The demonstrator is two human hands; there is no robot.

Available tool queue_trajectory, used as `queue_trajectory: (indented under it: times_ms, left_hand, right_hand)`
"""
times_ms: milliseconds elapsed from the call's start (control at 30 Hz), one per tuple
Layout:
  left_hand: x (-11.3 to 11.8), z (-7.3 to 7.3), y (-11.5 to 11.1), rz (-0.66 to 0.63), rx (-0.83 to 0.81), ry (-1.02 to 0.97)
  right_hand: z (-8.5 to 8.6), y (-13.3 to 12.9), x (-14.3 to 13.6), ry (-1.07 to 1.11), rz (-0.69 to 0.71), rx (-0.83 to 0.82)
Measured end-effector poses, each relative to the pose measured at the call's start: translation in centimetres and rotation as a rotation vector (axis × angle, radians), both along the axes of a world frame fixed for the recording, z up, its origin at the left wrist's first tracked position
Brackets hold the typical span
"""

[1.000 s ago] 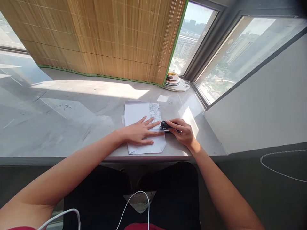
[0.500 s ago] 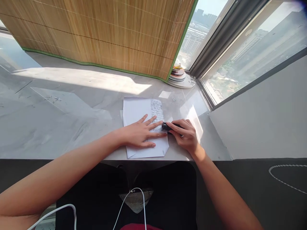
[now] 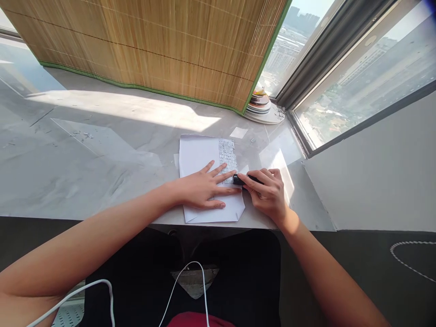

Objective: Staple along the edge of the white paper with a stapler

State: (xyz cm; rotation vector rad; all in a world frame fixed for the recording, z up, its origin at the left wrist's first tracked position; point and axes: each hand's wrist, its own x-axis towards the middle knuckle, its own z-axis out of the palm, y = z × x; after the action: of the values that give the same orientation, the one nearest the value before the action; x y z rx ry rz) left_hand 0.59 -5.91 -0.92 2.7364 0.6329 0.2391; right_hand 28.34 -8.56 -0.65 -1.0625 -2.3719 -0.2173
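Note:
A white sheet of paper (image 3: 198, 152) with folded lower corners lies near the front edge of the sill. Dense rows of staples (image 3: 227, 152) cover a strip along its right side. My left hand (image 3: 204, 186) lies flat on the paper, fingers spread, its fingertips reaching the lower end of the strip. My right hand (image 3: 269, 190) grips a black stapler (image 3: 238, 179), whose front end sits over the paper's right edge, close to the left fingertips. The fingers hide most of the stapler's body.
Loose staples (image 3: 87, 135) are scattered over the grey marble sill (image 3: 112, 181). A bamboo blind (image 3: 153, 45) with green edging hangs behind. Stacked round plates or discs (image 3: 264, 111) stand in the corner by the window. A white cable (image 3: 204, 281) loops over my lap.
The whole view has shifted slightly, so everything appears a little further right. Both hands keep their places on the paper and the stapler.

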Motion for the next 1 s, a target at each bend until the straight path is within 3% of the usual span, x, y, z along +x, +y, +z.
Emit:
queue_trajectory:
  times_ms: [133,267,533,800,1000]
  left_hand:
    - [0.0,-0.2,0.1,0.005,-0.009,-0.038]
    - [-0.2,-0.3,0.1,0.004,-0.002,-0.044]
    - [-0.5,0.0,0.3,-0.007,-0.004,-0.018]
    - [-0.4,0.4,0.4,-0.015,-0.005,0.031]
    - [-0.5,0.5,0.2,0.029,0.012,-0.068]
  right_hand:
    - [0.0,0.0,0.0,0.008,0.005,-0.026]
    - [-0.5,0.1,0.4,0.198,-0.003,-0.013]
    - [-0.6,1.0,0.3,0.39,-0.215,0.089]
    - [-1.0,1.3,0.3,0.453,-0.219,0.02]
    - [-1.0,1.2,0.2,0.462,-0.221,0.0]
